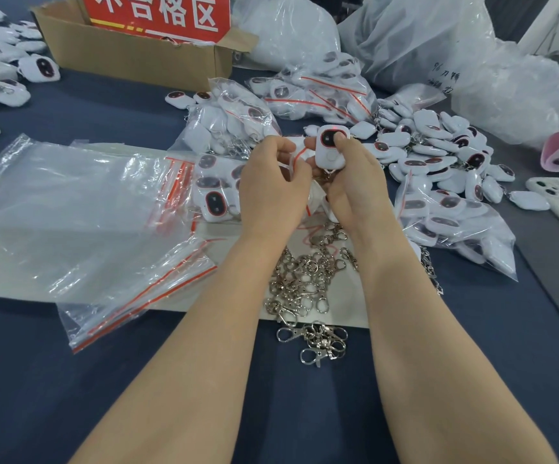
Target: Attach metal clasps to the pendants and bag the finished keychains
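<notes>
While the right hand (348, 192) keeps a closed grip on a white pendant (331, 149), thumb on its face, the left hand (271, 189) pinches a small bag (300, 153) at its mouth. If the slippery plastic folds shut, the pendant could miss. Loose clasps (305, 283) crowd the wrists; bare tabletop (305, 413) lies nearer.

One head-worn wide-angle view (the only camera), facing forward and down, close above the blue table (20, 396)
</notes>
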A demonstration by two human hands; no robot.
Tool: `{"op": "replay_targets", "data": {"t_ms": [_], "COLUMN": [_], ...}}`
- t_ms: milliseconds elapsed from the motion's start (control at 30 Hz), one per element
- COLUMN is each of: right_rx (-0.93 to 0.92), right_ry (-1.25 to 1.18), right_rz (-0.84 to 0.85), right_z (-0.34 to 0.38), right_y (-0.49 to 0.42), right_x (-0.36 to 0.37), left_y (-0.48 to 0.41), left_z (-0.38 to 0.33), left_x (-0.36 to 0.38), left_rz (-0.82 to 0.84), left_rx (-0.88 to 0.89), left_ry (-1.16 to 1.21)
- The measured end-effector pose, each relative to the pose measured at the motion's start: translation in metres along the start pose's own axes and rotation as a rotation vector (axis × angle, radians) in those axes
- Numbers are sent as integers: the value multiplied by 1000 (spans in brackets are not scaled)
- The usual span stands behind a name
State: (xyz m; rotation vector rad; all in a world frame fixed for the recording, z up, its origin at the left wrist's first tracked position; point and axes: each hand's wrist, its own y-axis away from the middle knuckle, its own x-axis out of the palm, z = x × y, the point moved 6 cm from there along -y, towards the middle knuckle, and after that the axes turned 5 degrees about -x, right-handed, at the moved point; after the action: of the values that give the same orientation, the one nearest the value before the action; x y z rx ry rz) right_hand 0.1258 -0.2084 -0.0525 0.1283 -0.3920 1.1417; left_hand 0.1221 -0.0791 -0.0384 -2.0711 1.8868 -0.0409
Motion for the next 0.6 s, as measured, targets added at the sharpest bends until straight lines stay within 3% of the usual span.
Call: {"op": "replay_targets", "data": {"t_ms": [133,333,600], "right_rx": [49,-40,-49], "right_ry": [-53,96,133], "right_rz": [48,192,104], "right_z": [3,12,18], "right_y": [1,8,6], "right_x": [2,4,3], "left_y": [-1,-1,-1], "left_z": [0,1,1], "left_x": [-1,0,1], "left_rz": [-3,-3,4], "left_rx": [8,18,10], "left_ry": [0,0,5]}}
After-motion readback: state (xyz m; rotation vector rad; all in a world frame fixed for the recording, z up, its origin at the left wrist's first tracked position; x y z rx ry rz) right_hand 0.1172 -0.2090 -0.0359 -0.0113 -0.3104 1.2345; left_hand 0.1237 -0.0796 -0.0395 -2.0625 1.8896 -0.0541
